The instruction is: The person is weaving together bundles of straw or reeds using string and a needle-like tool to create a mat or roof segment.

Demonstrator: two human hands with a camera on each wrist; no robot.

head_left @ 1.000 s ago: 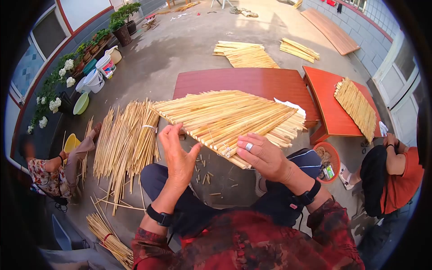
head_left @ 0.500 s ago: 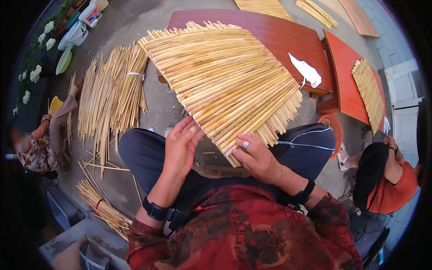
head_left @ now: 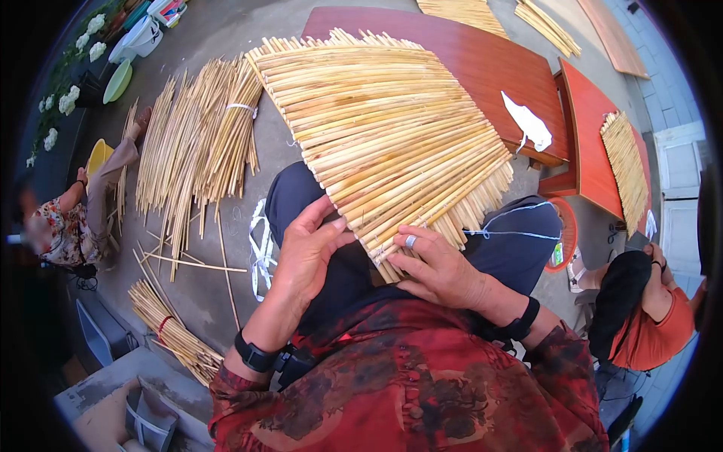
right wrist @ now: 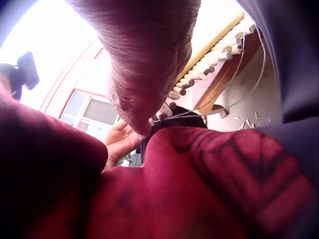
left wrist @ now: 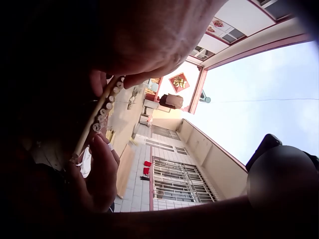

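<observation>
A fan-shaped panel of pale sticks [head_left: 384, 135] lies tilted above the person's lap, its narrow corner toward the body. The left hand [head_left: 307, 252] holds its left edge, thumb near the stick ends and some fingers under the panel. At the narrow corner, the ringed right hand [head_left: 437, 267] grips the sticks, fingers on top. Cut stick ends [left wrist: 107, 105] line up between the two hands in the left wrist view. Light blue string [head_left: 512, 226] trails from the panel across the right thigh. In the right wrist view, string [right wrist: 234, 92] hangs by the stick ends [right wrist: 199, 74].
Long sticks [head_left: 196, 143] and a tied bundle [head_left: 177, 331] lie on the left. Beyond the panel stand a dark red table [head_left: 482, 60] and an orange-red table [head_left: 591, 128] bearing another panel [head_left: 626, 166]. People sit left [head_left: 64, 226] and right [head_left: 655, 309]; white strips [head_left: 261, 252] lie near the knee.
The panel has swung from a flatter, edge-on look to showing its broad face. The left hand has moved in against its edge; the right hand stays at the corner. The head view has tipped down.
</observation>
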